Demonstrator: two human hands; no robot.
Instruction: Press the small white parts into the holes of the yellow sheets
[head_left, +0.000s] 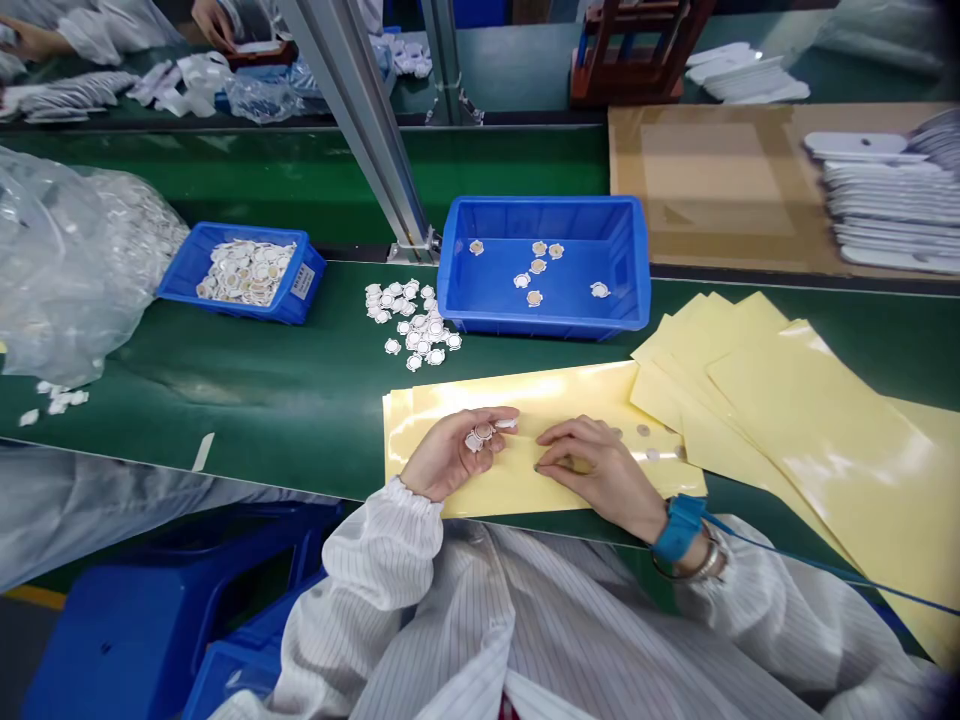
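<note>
My left hand (463,450) is curled, palm up, around several small white round parts (480,435) with side tabs. To its right, my right hand (592,462) has thumb and fingers pinched together low over a yellow glossy sheet (465,495); whatever sits at the fingertips is too small to name. Several small greyish round discs (643,430) dot the sheet just right of that hand. A loose heap of the same white parts (424,335) lies on the green bench beyond my left hand. A large blue bin (544,322) behind the sheet has several such parts spread on its floor.
A smaller blue bin (251,308) full of white parts stands left, beside a big clear plastic bag (67,270). More yellow sheets (795,400) fan out at right. A metal post (360,120) rises behind the bench. Stacked white plates (885,205) rest on cardboard (697,190). Another person's hand (214,22) is across the bench.
</note>
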